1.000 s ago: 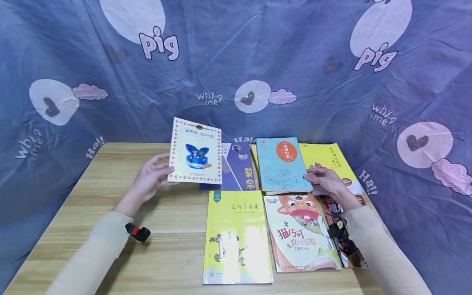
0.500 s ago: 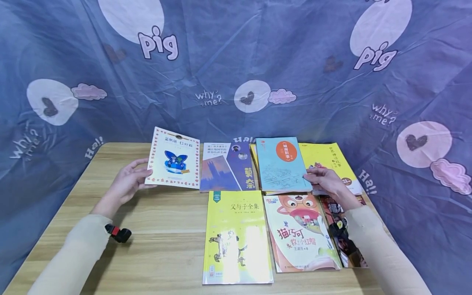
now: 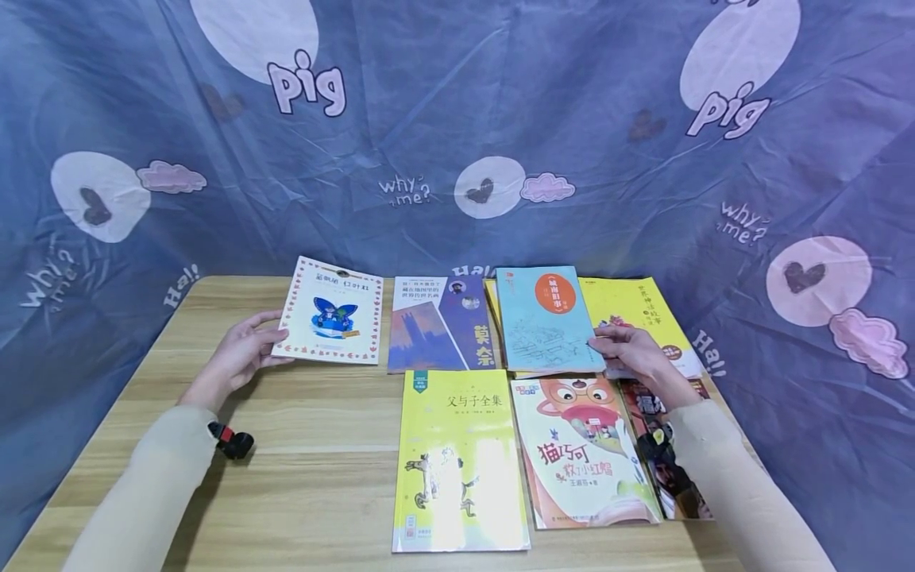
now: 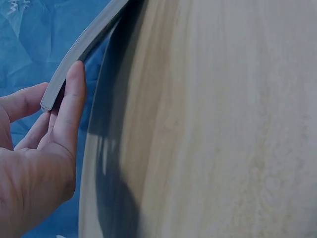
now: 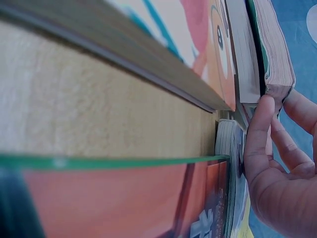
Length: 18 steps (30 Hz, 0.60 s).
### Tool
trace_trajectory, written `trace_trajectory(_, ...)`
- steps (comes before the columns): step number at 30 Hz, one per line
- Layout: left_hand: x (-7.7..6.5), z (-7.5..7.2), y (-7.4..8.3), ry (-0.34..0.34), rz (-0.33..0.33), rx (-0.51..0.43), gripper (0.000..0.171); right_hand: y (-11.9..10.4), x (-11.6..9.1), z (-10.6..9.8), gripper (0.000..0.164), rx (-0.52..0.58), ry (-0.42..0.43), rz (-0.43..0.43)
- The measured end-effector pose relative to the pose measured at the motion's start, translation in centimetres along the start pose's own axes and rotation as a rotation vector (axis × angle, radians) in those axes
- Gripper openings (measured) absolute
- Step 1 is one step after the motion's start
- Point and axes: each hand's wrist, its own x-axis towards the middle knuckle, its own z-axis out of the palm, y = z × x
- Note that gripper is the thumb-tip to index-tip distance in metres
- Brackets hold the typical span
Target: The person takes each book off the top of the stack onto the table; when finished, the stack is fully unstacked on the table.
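Note:
In the head view my left hand [image 3: 246, 349] pinches the lower left edge of a white book [image 3: 330, 314] with a red-leaf border and a blue butterfly. The left wrist view shows the book's page edge [image 4: 81, 47] between thumb and fingers, with a gap and shadow below it. My right hand [image 3: 632, 353] pinches the lower right corner of a light blue book [image 3: 532, 338] with a red oval. That book lies on top of another book, partly hidden. Close up, its page block [image 5: 277, 54] sits between thumb and fingers [image 5: 260, 134].
A purple book [image 3: 436, 334] lies between the two held books. A yellow book [image 3: 457, 429], a fox-cover book [image 3: 579, 453] and a dark book [image 3: 668, 469] lie nearer on the wooden table [image 3: 300, 461]. Another yellow book [image 3: 636, 302] is at back right. Blue cloth [image 3: 400, 95] hangs behind.
My left hand has carried the white book leftward and down, off the purple book, whose cover now shows. My right hand and the light blue book have stayed in place.

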Motion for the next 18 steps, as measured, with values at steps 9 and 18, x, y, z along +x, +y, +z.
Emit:
trace_trajectory(9,1.4,-0.6,-0.9,0.039,-0.047,0.166,0.059,-0.1,0.0,-0.1,0.070,0.012,0.001,-0.007)
trace_trajectory(18,1.8,-0.3,-1.3,0.055,-0.070,0.238,0.071,0.0,0.0,0.0,0.071,-0.008,0.007,-0.006)
